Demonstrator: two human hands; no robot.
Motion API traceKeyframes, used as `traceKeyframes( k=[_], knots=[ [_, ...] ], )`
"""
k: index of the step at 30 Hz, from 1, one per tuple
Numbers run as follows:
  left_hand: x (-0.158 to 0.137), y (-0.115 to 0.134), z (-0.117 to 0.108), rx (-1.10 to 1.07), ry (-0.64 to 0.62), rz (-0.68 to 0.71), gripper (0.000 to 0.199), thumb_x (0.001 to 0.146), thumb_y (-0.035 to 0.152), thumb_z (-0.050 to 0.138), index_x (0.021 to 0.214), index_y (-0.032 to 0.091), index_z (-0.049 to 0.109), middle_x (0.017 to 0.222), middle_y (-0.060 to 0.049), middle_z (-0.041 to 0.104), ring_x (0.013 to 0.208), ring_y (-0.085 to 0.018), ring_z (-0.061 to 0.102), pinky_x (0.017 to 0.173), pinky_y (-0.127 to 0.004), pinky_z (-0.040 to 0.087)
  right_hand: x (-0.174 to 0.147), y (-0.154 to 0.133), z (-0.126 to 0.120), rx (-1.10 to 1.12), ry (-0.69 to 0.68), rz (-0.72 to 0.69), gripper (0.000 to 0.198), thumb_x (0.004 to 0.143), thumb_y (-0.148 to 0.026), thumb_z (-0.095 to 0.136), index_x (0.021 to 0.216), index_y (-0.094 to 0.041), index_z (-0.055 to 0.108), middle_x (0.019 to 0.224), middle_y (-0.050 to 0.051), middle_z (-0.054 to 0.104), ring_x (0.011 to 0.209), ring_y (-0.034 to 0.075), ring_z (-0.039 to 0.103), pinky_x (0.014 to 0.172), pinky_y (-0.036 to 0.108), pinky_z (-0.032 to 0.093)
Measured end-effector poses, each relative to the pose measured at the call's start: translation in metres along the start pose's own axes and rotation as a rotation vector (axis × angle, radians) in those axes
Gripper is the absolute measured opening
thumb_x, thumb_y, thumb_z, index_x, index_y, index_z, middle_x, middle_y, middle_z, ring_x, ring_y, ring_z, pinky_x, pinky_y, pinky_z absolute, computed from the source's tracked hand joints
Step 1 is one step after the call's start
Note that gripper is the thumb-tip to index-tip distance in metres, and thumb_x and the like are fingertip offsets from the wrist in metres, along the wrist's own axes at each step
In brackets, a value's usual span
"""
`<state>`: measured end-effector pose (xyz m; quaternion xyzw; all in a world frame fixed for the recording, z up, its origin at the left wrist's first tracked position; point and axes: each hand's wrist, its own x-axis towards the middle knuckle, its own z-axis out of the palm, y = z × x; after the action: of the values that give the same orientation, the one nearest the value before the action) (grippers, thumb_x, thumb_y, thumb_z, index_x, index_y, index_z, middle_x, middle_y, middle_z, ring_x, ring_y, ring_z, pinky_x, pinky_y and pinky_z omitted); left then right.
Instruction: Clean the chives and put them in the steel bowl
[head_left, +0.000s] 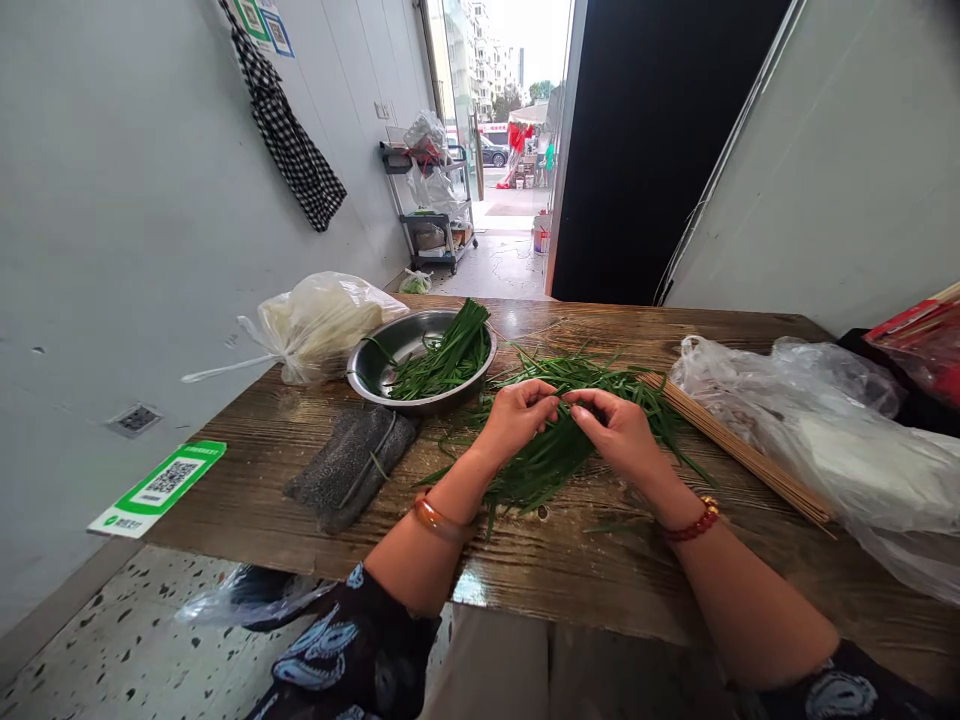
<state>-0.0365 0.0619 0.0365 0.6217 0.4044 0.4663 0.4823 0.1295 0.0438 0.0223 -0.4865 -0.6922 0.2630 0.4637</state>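
Over a loose pile of garlic chives (544,465) on the wooden table, my left hand (521,415) and my right hand (611,428) meet almost fingertip to fingertip. Both are closed in a pinch. A thin dark green piece, apparently a chive leaf, shows between the fingertips; most of it is hidden. Left of the pile stands a steel bowl (358,388) with a bunch of chives (450,355) lying in it, tips over the far rim. A bundle of bamboo skewers (742,450) lies slanting to the right of the pile, touching some leaves.
A dark grey mesh-like bundle (349,465) lies in front of the bowl. Behind it sits a tied plastic bag (322,320). Clear plastic bags (840,440) cover the right side. A green QR-code card (161,490) juts from the left edge. A cart (431,200) stands near the doorway.
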Motion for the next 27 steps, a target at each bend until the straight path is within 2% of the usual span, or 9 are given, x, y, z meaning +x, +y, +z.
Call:
traceKeyframes(
  k=[4,6,12,17,20,24,27],
  knots=[
    [-0.001,0.003,-0.001,-0.047,-0.038,-0.017,0.021,0.076,0.032,0.066,0.079,0.012,0.064,0.061,0.001,0.061,0.045,-0.005,0.046,0.046,-0.019,0.034,0.000,-0.001,-0.003,0.022,-0.006,-0.014,0.047,0.082,-0.033,0.055,0.126,-0.016,0.059,0.077,0.001,0.063,0.064,0.014,0.054,0.061,0.026,0.042],
    [-0.002,0.004,-0.003,-0.076,-0.064,-0.034,0.024,0.075,0.035,0.067,0.078,0.011,0.063,0.061,0.000,0.060,0.046,-0.005,0.045,0.046,-0.019,0.033,0.000,-0.001,-0.004,0.038,-0.028,-0.026,0.051,0.084,-0.033,0.055,0.132,-0.017,0.055,0.077,0.000,0.061,0.064,0.013,0.052,0.060,0.025,0.041],
    [-0.002,0.004,-0.005,-0.149,-0.092,-0.078,0.028,0.071,0.037,0.071,0.076,0.011,0.062,0.060,0.001,0.060,0.046,-0.004,0.043,0.045,-0.018,0.030,-0.001,-0.003,-0.005,0.022,-0.036,-0.031,0.046,0.083,-0.035,0.056,0.125,-0.018,0.063,0.079,0.000,0.060,0.064,0.013,0.051,0.061,0.026,0.041],
    [-0.003,0.005,-0.004,-0.100,-0.096,-0.075,0.024,0.072,0.034,0.069,0.076,0.011,0.063,0.059,0.000,0.060,0.046,-0.005,0.043,0.045,-0.019,0.031,-0.001,-0.004,-0.006,0.011,-0.039,-0.028,0.046,0.084,-0.036,0.056,0.125,-0.019,0.063,0.079,0.000,0.058,0.062,0.012,0.048,0.059,0.025,0.040],
    [-0.003,0.005,-0.002,-0.006,-0.077,-0.051,0.018,0.075,0.030,0.065,0.075,0.012,0.064,0.059,0.000,0.060,0.046,-0.006,0.043,0.045,-0.020,0.030,-0.002,-0.003,-0.005,-0.003,-0.033,-0.036,0.046,0.085,-0.036,0.055,0.126,-0.019,0.063,0.079,0.001,0.058,0.063,0.012,0.049,0.060,0.025,0.040],
    [-0.003,0.003,0.003,0.254,0.040,0.061,0.011,0.076,0.020,0.061,0.067,0.014,0.064,0.057,0.001,0.060,0.051,-0.008,0.046,0.050,-0.020,0.034,-0.002,-0.002,-0.002,-0.037,-0.006,-0.044,0.043,0.084,-0.033,0.055,0.123,-0.018,0.065,0.082,0.003,0.062,0.069,0.014,0.054,0.065,0.027,0.043],
    [-0.003,0.001,0.007,0.310,0.087,0.088,0.010,0.076,0.017,0.058,0.071,0.014,0.066,0.061,0.001,0.064,0.054,-0.009,0.051,0.053,-0.020,0.038,-0.002,-0.001,-0.001,-0.026,0.010,-0.055,0.040,0.084,-0.032,0.055,0.121,-0.018,0.065,0.084,0.003,0.064,0.073,0.015,0.055,0.068,0.027,0.044]
  ],
)
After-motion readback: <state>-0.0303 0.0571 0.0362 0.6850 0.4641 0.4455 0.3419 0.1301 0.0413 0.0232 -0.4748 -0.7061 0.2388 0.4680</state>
